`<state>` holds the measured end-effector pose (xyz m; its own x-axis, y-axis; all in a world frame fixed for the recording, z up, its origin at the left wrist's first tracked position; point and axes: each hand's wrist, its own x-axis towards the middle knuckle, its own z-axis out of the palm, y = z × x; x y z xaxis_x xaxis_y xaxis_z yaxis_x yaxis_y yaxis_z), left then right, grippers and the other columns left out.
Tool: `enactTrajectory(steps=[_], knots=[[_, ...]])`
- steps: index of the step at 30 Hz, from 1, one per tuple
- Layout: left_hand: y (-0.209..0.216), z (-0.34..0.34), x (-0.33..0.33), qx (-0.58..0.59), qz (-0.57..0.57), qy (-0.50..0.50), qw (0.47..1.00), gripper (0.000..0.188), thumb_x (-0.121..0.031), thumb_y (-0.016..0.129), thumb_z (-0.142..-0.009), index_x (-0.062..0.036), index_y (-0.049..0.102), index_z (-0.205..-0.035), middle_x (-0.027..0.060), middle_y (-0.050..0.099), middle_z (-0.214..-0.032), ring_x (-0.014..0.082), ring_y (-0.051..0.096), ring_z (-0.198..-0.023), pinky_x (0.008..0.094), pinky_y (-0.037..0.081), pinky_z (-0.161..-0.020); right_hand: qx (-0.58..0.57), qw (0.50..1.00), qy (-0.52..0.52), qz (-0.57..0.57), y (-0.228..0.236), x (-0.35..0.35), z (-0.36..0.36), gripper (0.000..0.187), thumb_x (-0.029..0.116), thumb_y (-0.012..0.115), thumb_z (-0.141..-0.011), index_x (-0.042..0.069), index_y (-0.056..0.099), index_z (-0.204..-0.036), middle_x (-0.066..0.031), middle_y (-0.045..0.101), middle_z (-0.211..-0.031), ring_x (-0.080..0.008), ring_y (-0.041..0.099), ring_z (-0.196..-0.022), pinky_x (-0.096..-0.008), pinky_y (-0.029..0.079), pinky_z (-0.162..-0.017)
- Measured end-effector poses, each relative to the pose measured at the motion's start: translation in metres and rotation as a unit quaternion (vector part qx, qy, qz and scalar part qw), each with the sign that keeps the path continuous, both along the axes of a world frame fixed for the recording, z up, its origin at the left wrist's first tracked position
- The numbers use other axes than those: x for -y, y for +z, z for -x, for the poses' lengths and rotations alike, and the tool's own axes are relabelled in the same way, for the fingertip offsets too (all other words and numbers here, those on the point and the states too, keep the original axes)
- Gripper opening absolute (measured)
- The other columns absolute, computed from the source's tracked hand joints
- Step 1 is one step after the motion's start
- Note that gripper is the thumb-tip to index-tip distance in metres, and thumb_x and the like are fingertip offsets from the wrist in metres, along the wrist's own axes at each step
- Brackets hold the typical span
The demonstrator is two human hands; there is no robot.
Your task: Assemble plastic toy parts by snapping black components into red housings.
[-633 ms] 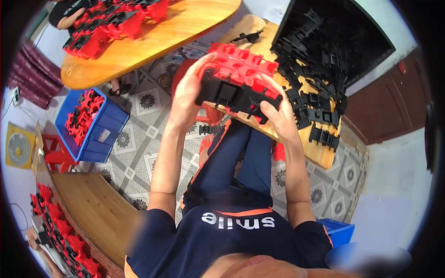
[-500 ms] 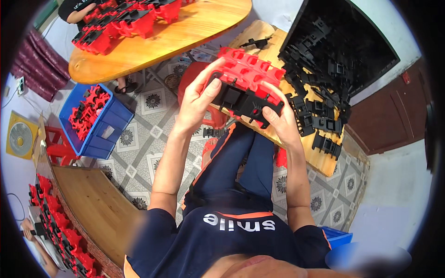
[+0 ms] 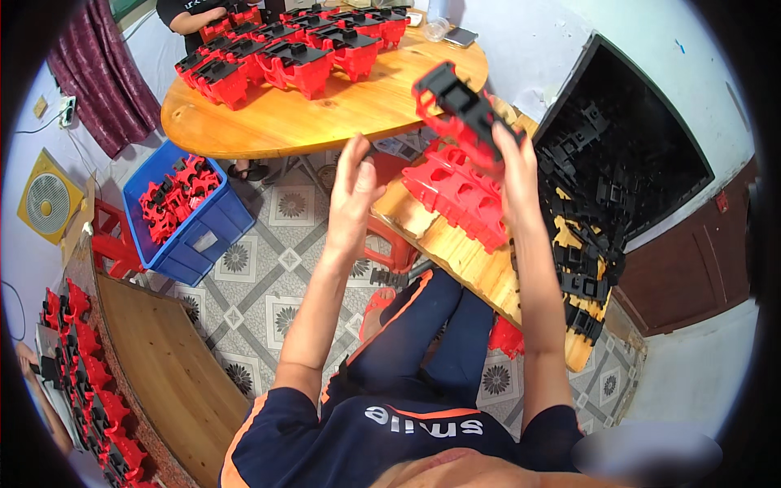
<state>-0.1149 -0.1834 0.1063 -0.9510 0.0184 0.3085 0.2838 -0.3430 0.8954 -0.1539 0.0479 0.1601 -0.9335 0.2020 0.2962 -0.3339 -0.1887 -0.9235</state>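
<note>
My right hand (image 3: 519, 175) is raised over the near wooden bench and grips one end of a red-and-black plastic housing (image 3: 465, 102). The housing is tilted, its black plate up and its red body below, slightly blurred. To its left, my left hand (image 3: 354, 195) is held up with nothing in it, fingers apart. Below the held housing, a block of red plastic housings (image 3: 455, 195) rests on the bench. Black plastic frames (image 3: 582, 264) lie heaped to the right of my right forearm.
Rows of red-and-black housings (image 3: 297, 65) cover part of the oval table (image 3: 325, 126), where another person (image 3: 183, 16) works. A blue crate (image 3: 195, 240) with similar parts stands at left. A large black panel (image 3: 626, 146) leans behind the bench (image 3: 480, 268). More housings (image 3: 98, 390) line the lower left.
My left hand has let go of the housing. My right hand has lifted it away, up and to the right, above the red block on the bench. The view has shifted.
</note>
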Motion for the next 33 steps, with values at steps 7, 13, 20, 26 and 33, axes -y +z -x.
enactTrajectory(steps=[7, 13, 20, 26, 33], knots=[[-0.056, -0.03, -0.002, 0.038, 0.009, -0.015, 0.999, 0.042, -0.018, 0.061, -0.097, 0.0002, 0.052, -0.133, 0.0107, 0.058, -0.128, 0.0181, 0.055, -0.119, 0.0329, 0.043, -0.102, 0.13, 0.99, -0.053, -0.029, 0.025, 0.007, 0.201, 0.046, 0.037, 0.069, -0.086, 0.005, 0.058, -0.117, -0.0132, 0.064, -0.112, -0.0257, 0.067, -0.094, -0.0466, 0.058, -0.075], [-0.075, -0.054, -0.013, 0.099, 0.01, -0.064, 0.993, 0.037, -0.013, 0.062, -0.096, -0.0007, 0.054, -0.13, 0.0099, 0.06, -0.126, 0.0179, 0.054, -0.12, 0.0326, 0.041, -0.103, 0.116, 0.993, 0.035, 0.007, 0.021, 0.049, 0.269, 0.066, 0.04, 0.07, -0.084, -0.004, 0.048, -0.128, -0.0204, 0.055, -0.123, -0.0349, 0.063, -0.104, -0.0562, 0.058, -0.079], [-0.084, -0.036, -0.031, 0.088, 0.02, -0.074, 0.993, 0.046, -0.017, 0.064, -0.095, -0.0056, 0.048, -0.137, 0.008, 0.053, -0.133, 0.0177, 0.051, -0.122, 0.0326, 0.041, -0.102, 0.132, 0.949, 0.093, -0.269, 0.009, -0.028, 0.23, 0.072, 0.062, 0.051, -0.091, 0.008, 0.04, -0.137, -0.0079, 0.041, -0.117, -0.0291, 0.049, -0.097, -0.038, 0.048, -0.076], [-0.095, -0.003, -0.062, 0.077, 0.19, 0.035, 0.978, 0.064, -0.026, 0.068, -0.092, -0.0052, 0.038, -0.145, 0.0184, 0.038, -0.144, 0.0288, 0.047, -0.125, 0.0372, 0.038, -0.105, -0.017, 0.811, -0.103, -0.576, -0.02, -0.079, 0.025, 0.046, 0.048, 0.067, -0.086, 0.002, 0.07, -0.08, -0.0148, 0.064, -0.064, -0.025, 0.065, -0.059, -0.0366, 0.049, -0.057], [-0.092, 0.04, -0.123, -0.264, 0.463, 0.166, 0.83, 0.06, -0.04, 0.071, -0.085, -0.024, 0.051, -0.139, 0.0125, 0.033, -0.152, 0.0392, 0.027, -0.14, 0.0603, 0.018, -0.112, 0.015, 0.68, -0.218, -0.699, -0.129, -0.082, -0.078, 0.04, 0.042, 0.073, -0.081, 0.004, 0.066, -0.089, -0.0131, 0.068, -0.092, -0.0289, 0.068, -0.087, -0.0423, 0.055, -0.074]])
